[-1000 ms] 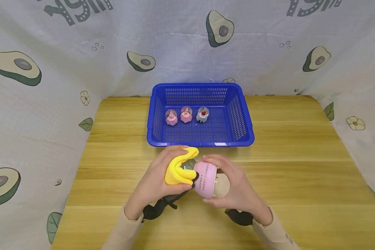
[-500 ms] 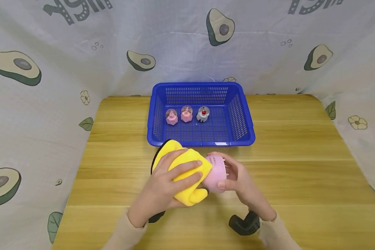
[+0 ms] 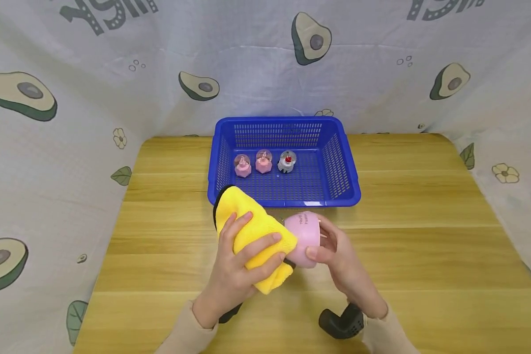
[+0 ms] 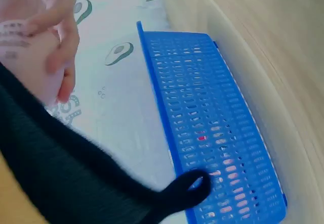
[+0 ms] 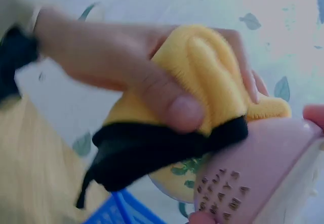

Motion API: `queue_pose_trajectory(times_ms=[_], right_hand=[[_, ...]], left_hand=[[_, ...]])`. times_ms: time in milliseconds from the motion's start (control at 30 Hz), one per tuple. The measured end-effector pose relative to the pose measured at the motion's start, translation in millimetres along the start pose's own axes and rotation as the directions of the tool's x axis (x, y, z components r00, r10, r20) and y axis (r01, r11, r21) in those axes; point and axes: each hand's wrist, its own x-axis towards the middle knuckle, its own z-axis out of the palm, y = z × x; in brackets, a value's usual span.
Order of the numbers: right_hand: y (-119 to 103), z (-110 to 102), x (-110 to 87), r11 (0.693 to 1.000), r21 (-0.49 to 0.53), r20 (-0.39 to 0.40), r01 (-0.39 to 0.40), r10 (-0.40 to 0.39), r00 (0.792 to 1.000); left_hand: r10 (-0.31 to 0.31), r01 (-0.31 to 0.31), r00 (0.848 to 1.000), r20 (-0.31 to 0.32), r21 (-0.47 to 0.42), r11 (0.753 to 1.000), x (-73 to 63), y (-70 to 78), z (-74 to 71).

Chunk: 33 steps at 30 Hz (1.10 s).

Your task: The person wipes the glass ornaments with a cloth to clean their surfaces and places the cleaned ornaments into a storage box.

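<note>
My left hand (image 3: 236, 268) grips a yellow cloth (image 3: 248, 206) with a black edge and a black loop. The cloth lies around the glass end of a snow globe whose pink base (image 3: 304, 233) carries raised lettering. My right hand (image 3: 347, 263) holds that base by its rim, thumb on the near side. Part of the clear dome (image 5: 174, 183), with green bits inside, shows below the cloth in the right wrist view; the rest is covered. In the left wrist view the cloth's dark back (image 4: 66, 158) blocks much of the scene.
A blue plastic basket (image 3: 287, 203) stands just beyond my hands on the wooden table (image 3: 425, 236). Inside it are two small pink snow globes (image 3: 243, 169) and a white one with a red figure (image 3: 287, 162). Patterned cloth (image 3: 256, 59) hangs behind and at both sides.
The left hand has brought the yellow cloth over the top of the dome, which showed a second ago. The pink base has tilted and shifted right, and the cloth is now spread wider.
</note>
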Motion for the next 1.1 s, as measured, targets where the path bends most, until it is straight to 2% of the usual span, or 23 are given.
queue_pose_trajectory(times_ms=[100, 200, 267, 333, 433, 500, 533, 567, 667, 733, 767, 833, 900, 933, 967, 1000, 1033, 1067, 1100], right_hand=[[-4, 3, -0.8, 0.983, -0.155, 0.02, 0.094, -0.092, 0.996], [-5, 6, -1.0, 0.932, -0.29, 0.067, 0.216, -0.205, 0.976], [-4, 8, -1.0, 0.893, -0.349, 0.092, 0.283, -0.268, 0.959], [-3, 8, -1.0, 0.851, -0.396, 0.118, 0.346, -0.327, 0.938], [-2, 7, -0.2, 0.771, -0.477, 0.174, 0.422, -0.388, 0.905], [-3, 6, 1.3, 0.705, -0.522, 0.232, 0.48, -0.424, 0.875], [-4, 4, 2.2, 0.665, -0.542, 0.265, 0.514, -0.446, 0.855], [-4, 3, 3.1, 0.623, -0.56, 0.299, 0.547, -0.464, 0.834], [-8, 0, 6.3, 0.483, -0.567, 0.419, 0.667, -0.527, 0.739], [-11, -2, 7.5, 0.408, -0.541, 0.497, 0.735, -0.549, 0.672], [-12, -3, 7.7, 0.39, -0.522, 0.531, 0.758, -0.547, 0.647], [-15, -6, 7.4, 0.379, -0.484, 0.581, 0.789, -0.535, 0.613], [-16, -8, 6.7, 0.398, -0.456, 0.605, 0.796, -0.517, 0.605], [-17, -9, 6.6, 0.41, -0.441, 0.611, 0.798, -0.514, 0.602], [-16, -11, 6.7, 0.425, -0.427, 0.612, 0.799, -0.514, 0.601], [-16, -12, 6.9, 0.444, -0.407, 0.611, 0.798, -0.517, 0.599], [-14, -13, 7.4, 0.473, -0.381, 0.608, 0.794, -0.519, 0.601], [-13, -15, 7.8, 0.509, -0.35, 0.601, 0.786, -0.521, 0.605], [-12, -16, 8.3, 0.551, -0.317, 0.592, 0.772, -0.521, 0.615]], left_hand=[[-0.12, 0.123, 0.992, 0.05, -0.074, 0.99, 3.4, -1.0, -4.9], [-0.248, 0.273, 0.958, 0.145, -0.191, 0.943, 8.2, -5.0, -12.9], [-0.312, 0.366, 0.923, 0.225, -0.266, 0.892, 11.0, -8.7, -18.0], [-0.363, 0.456, 0.878, 0.311, -0.318, 0.831, 11.5, -12.8, -22.1], [-0.417, 0.571, 0.81, 0.412, -0.391, 0.722, 8.6, -18.8, -25.2], [-0.435, 0.63, 0.771, 0.465, -0.456, 0.629, 4.6, -23.0, -24.9], [-0.443, 0.658, 0.751, 0.49, -0.495, 0.567, 2.4, -25.1, -24.3], [-0.444, 0.681, 0.732, 0.517, -0.54, 0.494, 0.3, -27.2, -23.4], [-0.411, 0.723, 0.678, 0.609, -0.651, 0.229, -7.3, -33.8, -19.1], [-0.367, 0.73, 0.65, 0.665, -0.681, 0.057, -13.5, -36.7, -15.8], [-0.341, 0.729, 0.638, 0.69, -0.684, -0.02, -16.6, -37.4, -13.9], [-0.305, 0.725, 0.622, 0.722, -0.677, -0.127, -22.2, -37.2, -9.3], [-0.286, 0.722, 0.604, 0.744, -0.663, -0.199, -27.1, -35.7, -5.0], [-0.282, 0.722, 0.59, 0.756, -0.651, -0.233, -29.3, -34.5, -3.4], [-0.288, 0.728, 0.569, 0.77, -0.635, -0.259, -31.8, -32.9, -2.4], [-0.299, 0.739, 0.538, 0.788, -0.611, -0.283, -34.1, -30.8, -2.1], [-0.314, 0.752, 0.497, 0.809, -0.582, -0.309, -36.7, -28.5, -2.5], [-0.338, 0.776, 0.43, 0.837, -0.534, -0.335, -39.4, -25.6, -3.9], [-0.372, 0.802, 0.338, 0.864, -0.471, -0.366, -41.3, -22.0, -6.3]])
